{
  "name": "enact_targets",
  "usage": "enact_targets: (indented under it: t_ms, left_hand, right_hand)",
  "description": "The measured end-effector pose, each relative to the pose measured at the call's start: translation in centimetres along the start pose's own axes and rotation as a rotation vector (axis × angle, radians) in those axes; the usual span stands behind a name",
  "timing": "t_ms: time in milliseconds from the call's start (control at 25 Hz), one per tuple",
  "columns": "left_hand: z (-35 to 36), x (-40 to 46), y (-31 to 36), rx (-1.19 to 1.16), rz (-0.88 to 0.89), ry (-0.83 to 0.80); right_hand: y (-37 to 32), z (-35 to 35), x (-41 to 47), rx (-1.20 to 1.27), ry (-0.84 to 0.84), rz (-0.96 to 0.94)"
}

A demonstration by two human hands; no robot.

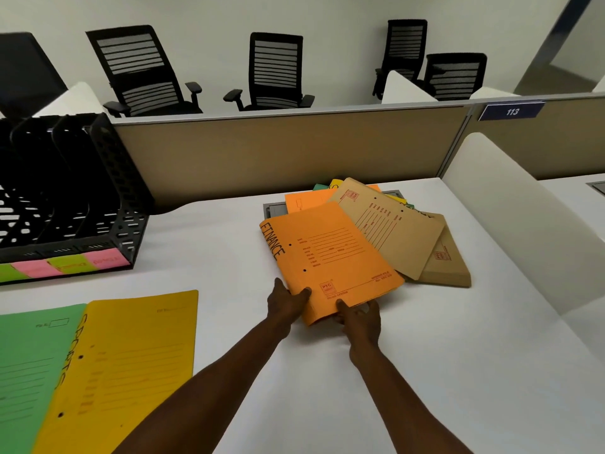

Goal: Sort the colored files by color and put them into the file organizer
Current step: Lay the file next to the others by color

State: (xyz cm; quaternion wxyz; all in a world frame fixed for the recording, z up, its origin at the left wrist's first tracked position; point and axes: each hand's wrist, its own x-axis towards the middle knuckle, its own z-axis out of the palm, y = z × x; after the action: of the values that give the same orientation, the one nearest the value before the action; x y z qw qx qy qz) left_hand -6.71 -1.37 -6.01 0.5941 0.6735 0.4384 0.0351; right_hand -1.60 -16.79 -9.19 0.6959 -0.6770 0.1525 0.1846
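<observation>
The orange file (330,260) is probably light and a bit floppy, thin card that'd bend if lifted by one corner, so a two-handed hold along the near edge looks sensible. That's where it's gripped now: the left hand (286,301) is wrapped round the near-left corner with the thumb on top, and the right hand (360,317) pinches the near edge just right of it, thumb on the cover. The surface looks matte, so slipping isn't expected much.

Looks-wise: bright orange, "FINANCE" handwritten along the left spine edge, two punch holes, printed form lines and a red PTC stamp near the hands. It's tilted up off the messy pile (393,224) of brown, orange, yellow and green files at centre-right of the desk (229,240).

A green file (29,365) and a yellow file (131,362) are laid out at near left, and the black file organizer (75,198), with pink and green labels along its front, sits at far left.
</observation>
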Motion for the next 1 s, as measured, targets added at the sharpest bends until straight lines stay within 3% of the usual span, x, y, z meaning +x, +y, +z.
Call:
enact_targets:
  t_ms: [120,320,640,800,1000]
  left_hand:
    - [-2.1,-0.2,-0.9,0.018,0.016,-0.035]
    - [-5.1,-0.7,-3.0,0.038,0.035,-0.064]
    - [-7.6,-1.6,-5.2,0.079,0.033,-0.114]
    - [-8.8,-2.1,-6.4,0.108,0.031,-0.124]
    - [-9.7,-3.2,-7.8,0.157,0.032,-0.137]
  right_hand:
    - [-0.1,-0.6,-0.2,0.017,0.077,-0.009]
    - [-2.7,-3.4,2.0,-0.160,0.318,0.021]
    - [-2.8,-4.0,3.5,-0.584,-0.014,-0.036]
    - [-2.3,-3.1,2.8,-0.815,-0.001,-0.108]
    - [-2.3,-2.2,2.1,-0.859,-0.009,-0.122]
